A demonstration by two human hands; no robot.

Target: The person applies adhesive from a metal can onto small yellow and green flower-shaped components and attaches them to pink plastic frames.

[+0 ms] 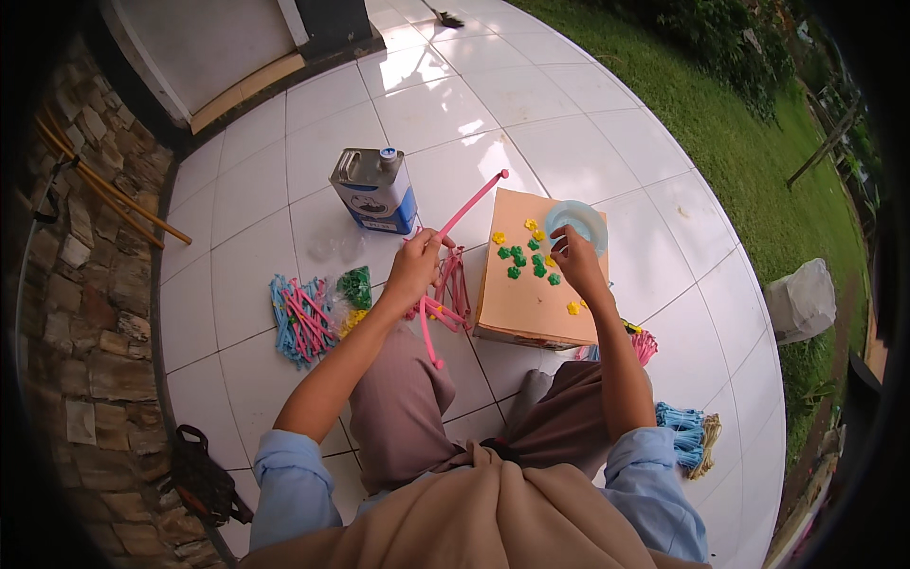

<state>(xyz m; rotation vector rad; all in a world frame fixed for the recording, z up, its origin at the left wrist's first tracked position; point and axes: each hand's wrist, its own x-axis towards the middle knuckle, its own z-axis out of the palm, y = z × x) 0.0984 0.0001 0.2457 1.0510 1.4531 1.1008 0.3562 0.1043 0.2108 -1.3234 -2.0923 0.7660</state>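
My left hand (414, 272) is closed around a thin pink stick (471, 202) with a darker pink knob at its upper end. Another pink length (427, 337) hangs below that hand; I cannot tell whether it is the same piece. My right hand (576, 258) is at the near rim of a light blue bowl (595, 220), its fingertips pinched together; whatever they hold is too small to make out. The bowl stands on a tan cardboard box (531, 308). Green flower-shaped pieces (539, 267) and yellow flower-shaped pieces (500, 238) lie scattered on the box top, left of and below my right hand.
A blue and silver metal can (377, 194) stands beyond my left hand. Pink and blue sticks (301, 322) lie left, beside a bag of green pieces (354, 286). Light blue bundles (679, 429) lie right. A black bag (205, 479) rests by the stone wall (104, 370).
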